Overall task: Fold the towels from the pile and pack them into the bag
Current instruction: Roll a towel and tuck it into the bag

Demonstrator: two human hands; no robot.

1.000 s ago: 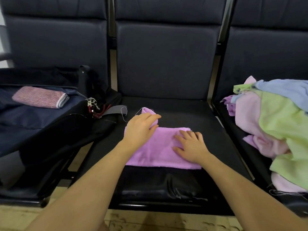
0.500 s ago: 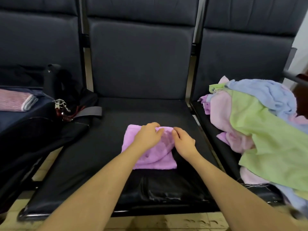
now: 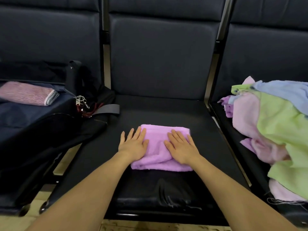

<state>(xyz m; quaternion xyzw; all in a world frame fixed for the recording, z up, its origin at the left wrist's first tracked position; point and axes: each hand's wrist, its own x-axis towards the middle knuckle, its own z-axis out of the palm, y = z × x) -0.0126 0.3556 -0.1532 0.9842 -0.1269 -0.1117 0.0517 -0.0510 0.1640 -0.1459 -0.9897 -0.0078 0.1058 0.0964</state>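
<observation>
A folded purple towel (image 3: 158,152) lies on the middle seat (image 3: 166,112). My left hand (image 3: 133,144) presses flat on its left edge, fingers straight, partly on the seat. My right hand (image 3: 180,147) lies flat on the towel's right half. The open dark bag (image 3: 33,112) sits on the left seat with a folded pink towel (image 3: 28,95) inside. The pile of towels (image 3: 273,130), green, pink, blue and purple, is heaped on the right seat.
A key ring and red strap (image 3: 82,104) hang at the bag's right corner, with a grey strap (image 3: 108,109) reaching onto the middle seat. Dark seat backs rise behind. Floor shows below the seat's front edge.
The purple towel has been folded narrower, from a wide strip to a compact rectangle. Both hands went from pinching its top edge to lying flat on it.
</observation>
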